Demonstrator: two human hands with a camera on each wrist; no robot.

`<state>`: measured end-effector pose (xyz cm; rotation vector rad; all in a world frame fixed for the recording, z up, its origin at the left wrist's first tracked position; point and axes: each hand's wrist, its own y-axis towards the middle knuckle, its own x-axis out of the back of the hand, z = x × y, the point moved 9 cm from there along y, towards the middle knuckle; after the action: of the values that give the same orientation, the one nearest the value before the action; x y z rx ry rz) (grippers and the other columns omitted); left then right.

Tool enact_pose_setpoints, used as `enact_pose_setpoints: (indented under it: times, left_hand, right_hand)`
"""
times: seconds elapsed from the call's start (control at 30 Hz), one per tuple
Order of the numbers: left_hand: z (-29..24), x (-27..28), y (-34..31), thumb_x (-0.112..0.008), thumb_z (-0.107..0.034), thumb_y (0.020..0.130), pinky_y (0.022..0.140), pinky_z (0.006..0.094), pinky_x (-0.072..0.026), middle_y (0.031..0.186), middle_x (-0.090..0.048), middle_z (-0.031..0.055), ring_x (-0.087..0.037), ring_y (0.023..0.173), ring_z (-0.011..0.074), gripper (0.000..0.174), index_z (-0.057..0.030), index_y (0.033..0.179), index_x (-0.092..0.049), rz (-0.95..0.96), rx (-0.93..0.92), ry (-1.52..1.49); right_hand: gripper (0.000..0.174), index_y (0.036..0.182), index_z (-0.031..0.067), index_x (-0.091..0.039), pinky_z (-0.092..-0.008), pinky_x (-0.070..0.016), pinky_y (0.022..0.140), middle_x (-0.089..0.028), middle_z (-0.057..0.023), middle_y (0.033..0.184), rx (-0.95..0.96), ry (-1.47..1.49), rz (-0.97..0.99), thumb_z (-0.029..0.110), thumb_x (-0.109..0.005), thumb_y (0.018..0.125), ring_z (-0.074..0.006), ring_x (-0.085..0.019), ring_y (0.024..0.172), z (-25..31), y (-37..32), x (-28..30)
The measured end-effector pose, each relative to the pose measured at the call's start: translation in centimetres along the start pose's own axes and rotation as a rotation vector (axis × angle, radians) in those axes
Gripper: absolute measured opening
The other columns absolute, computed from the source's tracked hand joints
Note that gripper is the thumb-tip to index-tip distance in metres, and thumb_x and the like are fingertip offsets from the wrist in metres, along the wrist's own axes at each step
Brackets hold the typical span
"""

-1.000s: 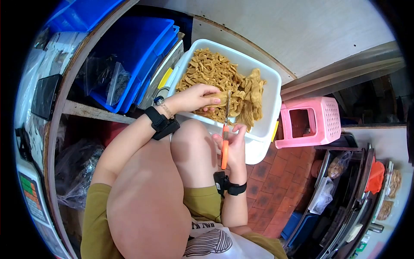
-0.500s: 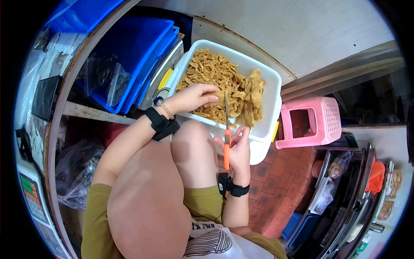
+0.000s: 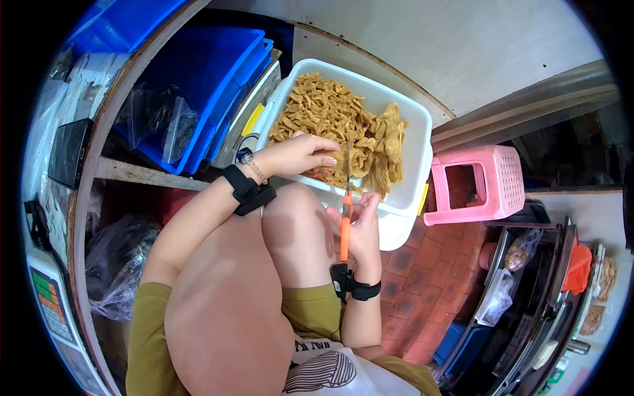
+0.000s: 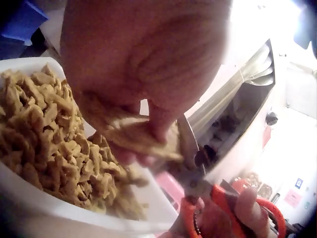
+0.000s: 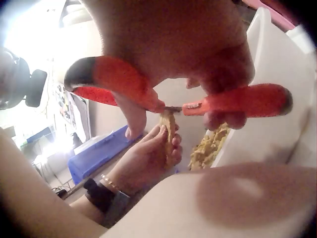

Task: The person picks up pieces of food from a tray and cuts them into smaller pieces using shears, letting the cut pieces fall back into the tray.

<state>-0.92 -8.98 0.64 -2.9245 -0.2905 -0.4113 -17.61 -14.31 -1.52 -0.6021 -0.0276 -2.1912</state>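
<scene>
My left hand [image 3: 297,155] pinches a tan, wrinkled strip of food [image 4: 143,136] between thumb and fingers above the near side of a white tub [image 3: 415,148]. With my right hand [image 3: 364,231] I hold orange-handled scissors [image 3: 345,228], blades pointing away from me. In the right wrist view the scissors' handles [image 5: 233,101] are spread apart, and the blades are right at the strip's end. Many short cut pieces [image 3: 317,109] heap the tub's left part. Longer uncut strips [image 3: 389,142] lie bunched on its right.
A pink plastic stool [image 3: 505,185] stands right of the tub on red floor tiles [image 3: 409,284]. Blue crates [image 3: 211,79] sit on the shelf at left, with a phone [image 3: 70,152] near its edge. My bare knee [image 3: 297,218] is close below the tub.
The right hand with the scissors shifted slightly to the right, then back a little. My left hand stays over the tub, holding the strip by the blades.
</scene>
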Motion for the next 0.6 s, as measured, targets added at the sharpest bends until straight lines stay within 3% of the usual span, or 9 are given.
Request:
enact_pose_setpoints:
  times: [0.2, 0.33, 0.47, 0.6]
  left_hand:
    - [0.0, 0.6, 0.2, -0.059, -0.019, 0.093, 0.066, 0.0286, -0.0508, 0.078, -0.067, 0.0108, -0.062, 0.070, 0.0137, 0.027, 0.0008, 0.112, -0.059, -0.073, -0.095, 0.168]
    - [0.2, 1.6, 0.0, -0.059, -0.023, 0.092, 0.075, 0.0339, -0.0485, 0.082, -0.068, 0.0143, -0.065, 0.074, 0.0202, 0.029, -0.0023, 0.113, -0.060, -0.162, -0.025, 0.327]
    - [-0.9, 1.8, -0.4, -0.059, -0.026, 0.092, 0.089, 0.0387, -0.0393, 0.083, -0.068, 0.0125, -0.064, 0.081, 0.0258, 0.029, -0.0054, 0.112, -0.062, -0.213, -0.035, 0.532]
    - [-0.6, 1.6, -0.1, -0.059, -0.025, 0.091, 0.091, 0.0380, -0.0359, 0.085, -0.069, 0.0110, -0.063, 0.083, 0.0270, 0.027, -0.0069, 0.109, -0.063, -0.148, -0.064, 0.479]
  right_hand:
    - [0.063, 0.092, 0.0081, -0.029, -0.0289, -0.0406, 0.050, -0.050, -0.0061, 0.055, -0.023, -0.002, 0.018, 0.035, -0.083, 0.073, -0.0150, -0.044, 0.049, 0.1, 0.0, -0.1]
    - [0.060, 0.091, 0.0082, -0.029, -0.0283, -0.0382, 0.047, -0.048, -0.0052, 0.051, -0.068, 0.014, 0.051, 0.033, -0.081, 0.074, -0.0145, -0.041, 0.046, 0.1, 0.0, -0.1]
    - [0.059, 0.091, 0.0080, -0.029, -0.0280, -0.0378, 0.048, -0.048, -0.0053, 0.050, -0.066, 0.005, 0.045, 0.032, -0.081, 0.075, -0.0150, -0.041, 0.046, 0.3, -0.1, -0.1]
    - [0.061, 0.094, 0.0070, -0.031, -0.0309, -0.0425, 0.052, -0.053, -0.0066, 0.056, -0.042, -0.077, 0.003, 0.037, -0.081, 0.074, -0.0181, -0.049, 0.049, 0.6, -0.4, 0.4]
